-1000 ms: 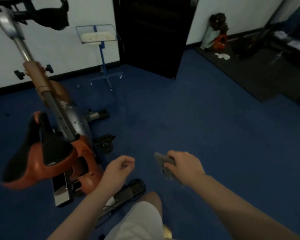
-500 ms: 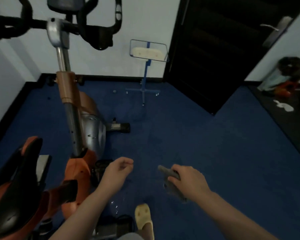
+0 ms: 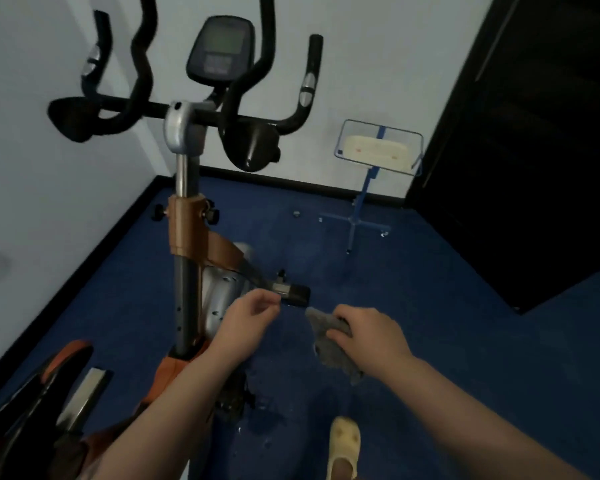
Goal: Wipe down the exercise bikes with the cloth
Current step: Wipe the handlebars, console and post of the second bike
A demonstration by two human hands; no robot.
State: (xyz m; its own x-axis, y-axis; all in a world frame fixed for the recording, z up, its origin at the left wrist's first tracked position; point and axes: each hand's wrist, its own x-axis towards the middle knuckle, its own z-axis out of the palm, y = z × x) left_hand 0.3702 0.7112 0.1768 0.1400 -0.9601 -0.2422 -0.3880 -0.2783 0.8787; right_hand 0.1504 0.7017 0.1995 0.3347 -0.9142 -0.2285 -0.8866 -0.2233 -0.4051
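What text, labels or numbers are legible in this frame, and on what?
None can be read.
Console on the exercise bike: its screen and the panel below are blurred, no characters legible.
Handlebar silver patches: no marks visible.
Cloth in the right hand: plain grey, no label visible.
Blue stand: no writing visible.

The cloth (image 3: 329, 344) looked grey, soft and matt, the bike (image 3: 187, 271) post brushed metal with glossy black plastic handlebars (image 3: 187, 114), the floor (image 3: 465, 341) blue carpet.
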